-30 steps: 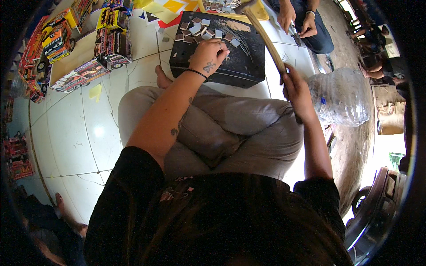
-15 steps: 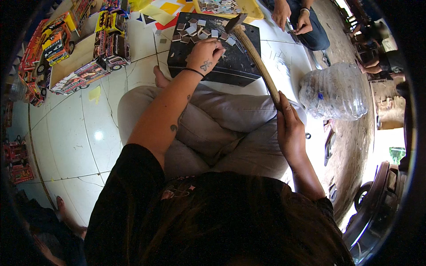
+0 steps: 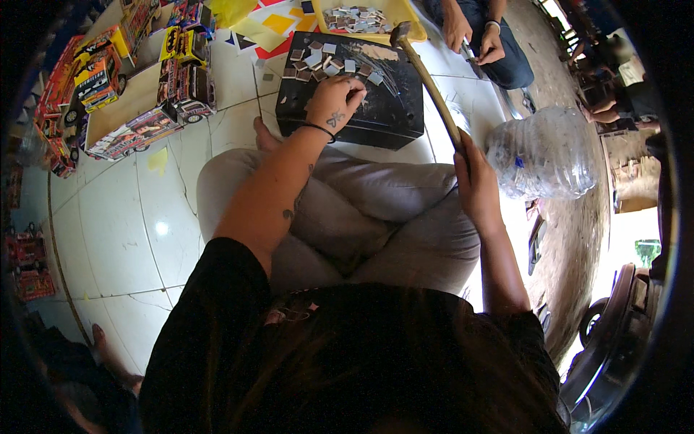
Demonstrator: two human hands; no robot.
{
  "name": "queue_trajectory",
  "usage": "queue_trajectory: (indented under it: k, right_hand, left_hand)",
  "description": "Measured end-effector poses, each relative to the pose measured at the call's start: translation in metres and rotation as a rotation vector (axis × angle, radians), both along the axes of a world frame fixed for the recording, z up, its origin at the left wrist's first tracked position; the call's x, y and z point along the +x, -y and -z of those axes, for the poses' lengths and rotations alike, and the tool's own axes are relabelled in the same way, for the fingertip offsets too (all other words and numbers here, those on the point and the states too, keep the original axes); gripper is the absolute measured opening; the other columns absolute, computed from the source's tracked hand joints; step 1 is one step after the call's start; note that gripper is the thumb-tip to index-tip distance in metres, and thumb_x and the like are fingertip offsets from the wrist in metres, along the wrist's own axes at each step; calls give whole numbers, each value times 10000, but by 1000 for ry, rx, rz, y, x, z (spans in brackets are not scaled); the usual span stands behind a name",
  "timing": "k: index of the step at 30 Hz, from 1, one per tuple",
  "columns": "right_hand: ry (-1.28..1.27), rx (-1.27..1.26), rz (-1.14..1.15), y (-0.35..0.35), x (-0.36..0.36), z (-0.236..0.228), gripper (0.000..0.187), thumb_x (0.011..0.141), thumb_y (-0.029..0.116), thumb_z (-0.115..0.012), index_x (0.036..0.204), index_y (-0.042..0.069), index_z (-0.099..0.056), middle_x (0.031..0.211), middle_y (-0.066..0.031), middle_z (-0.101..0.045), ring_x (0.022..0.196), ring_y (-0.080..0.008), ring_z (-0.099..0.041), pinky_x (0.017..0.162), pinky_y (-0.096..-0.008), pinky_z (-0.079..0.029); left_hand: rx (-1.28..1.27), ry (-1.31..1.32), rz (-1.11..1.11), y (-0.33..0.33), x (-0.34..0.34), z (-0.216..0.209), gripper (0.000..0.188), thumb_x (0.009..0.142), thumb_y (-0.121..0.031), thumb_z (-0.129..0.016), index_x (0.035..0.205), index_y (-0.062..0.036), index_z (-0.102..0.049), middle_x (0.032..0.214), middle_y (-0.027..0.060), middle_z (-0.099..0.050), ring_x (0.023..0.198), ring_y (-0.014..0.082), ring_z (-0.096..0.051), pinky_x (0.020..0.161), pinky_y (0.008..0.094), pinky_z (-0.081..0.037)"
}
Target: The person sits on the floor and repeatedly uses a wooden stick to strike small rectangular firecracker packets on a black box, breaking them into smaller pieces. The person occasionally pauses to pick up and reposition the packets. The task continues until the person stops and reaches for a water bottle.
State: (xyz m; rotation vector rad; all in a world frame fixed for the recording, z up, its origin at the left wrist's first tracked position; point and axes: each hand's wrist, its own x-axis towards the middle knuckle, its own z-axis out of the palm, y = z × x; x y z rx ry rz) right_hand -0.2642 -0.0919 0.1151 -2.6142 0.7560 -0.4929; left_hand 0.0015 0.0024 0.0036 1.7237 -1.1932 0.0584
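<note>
My right hand is closed round the lower end of a long wooden handle. It belongs to a hammer, whose dark head is raised at the far right of a black box. Over the near part of that box's top, my left hand is pinched closed, and its fingertips hide whatever they hold. Beyond my left hand lie several small square tiles, grey on one face and brown on the other. Thin wires or nails are spread on the box top to their right.
A yellow tray full of similar squares stands behind the box. Toy trucks crowd the far left. At right are a large clear plastic bottle and another person's hands holding a tool. Coloured paper scraps lie behind.
The hammer head has moved slightly right, and my right hand has shifted a little up and right. My left hand stays over the box, and the view has shifted slightly.
</note>
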Motion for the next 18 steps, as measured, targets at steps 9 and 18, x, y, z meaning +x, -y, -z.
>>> queue_trajectory:
  k: [9, 18]
  right_hand:
    - [-166, -23, -92, 109, 57, 72, 336, 873, 186, -551, 1174, 67, -458, 1078, -190, -564, 953, -384, -568, 812, -451, -457]
    - [306, 424, -379, 38, 119, 37, 283, 808, 177, -704, 1026, 18, -617, 795, -66, -642, 681, -111, -576, 630, -256, -465]
  left_hand:
    - [211, -215, 9, -16, -4, -39, 217, 840, -221, -630, 888, -15, -678, 735, 160, -653, 639, 255, -631, 623, 326, -491]
    - [169, 183, 48, -28, -17, -52, 151, 791, -155, -631, 808, -9, -665, 793, 162, -639, 699, 318, -611, 665, 377, -484]
